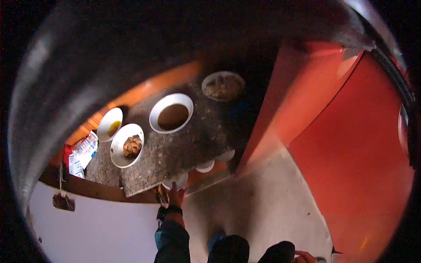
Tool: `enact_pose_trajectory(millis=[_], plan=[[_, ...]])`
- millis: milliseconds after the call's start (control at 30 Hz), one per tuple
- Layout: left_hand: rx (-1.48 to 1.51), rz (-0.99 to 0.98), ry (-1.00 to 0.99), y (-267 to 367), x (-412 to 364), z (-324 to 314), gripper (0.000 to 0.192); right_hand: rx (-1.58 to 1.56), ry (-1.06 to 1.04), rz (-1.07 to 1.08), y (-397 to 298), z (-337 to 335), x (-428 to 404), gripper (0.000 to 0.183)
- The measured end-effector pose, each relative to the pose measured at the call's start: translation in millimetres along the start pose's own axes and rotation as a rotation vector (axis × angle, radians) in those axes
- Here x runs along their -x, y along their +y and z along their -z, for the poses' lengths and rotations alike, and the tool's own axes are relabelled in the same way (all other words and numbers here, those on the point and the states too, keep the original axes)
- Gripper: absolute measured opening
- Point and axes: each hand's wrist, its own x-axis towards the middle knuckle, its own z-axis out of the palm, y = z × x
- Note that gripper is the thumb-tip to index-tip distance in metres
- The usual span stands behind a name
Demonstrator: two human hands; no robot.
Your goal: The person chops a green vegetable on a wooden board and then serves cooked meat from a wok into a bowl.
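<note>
My left hand (176,196) reaches down to the front edge of a dark stone-look counter (154,171). Its fingers touch a white bowl (180,179) at a lower shelf; whether they grip it is unclear. At the bottom edge my right hand (304,257) is partly seen beside my knee, fingers bent, and its inner side is hidden. On the counter stand a white bowl of brown liquid (171,113), a white bowl with browned food pieces (127,145) and a smaller white bowl with yellow liquid (110,125).
Another dish of food (223,86) sits in shadow at the back. Two more white dishes (205,166) (227,155) are on the lower shelf. Printed packets (84,154) lie at the left. A red panel (348,141) rises at the right, beside pale floor (276,194).
</note>
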Motion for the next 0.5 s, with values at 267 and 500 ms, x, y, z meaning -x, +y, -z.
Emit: enact_pose_trajectory(millis=[267,500], plan=[[-0.861,-0.716,-0.041,-26,-37,-16,0.037,-0.011,0.003,0.090,13,-2,-14,0.040],[-0.858,-0.472,-0.175,-71,-58,8,0.027,0.031,-0.015,0.103,15,0,-19,0.037]])
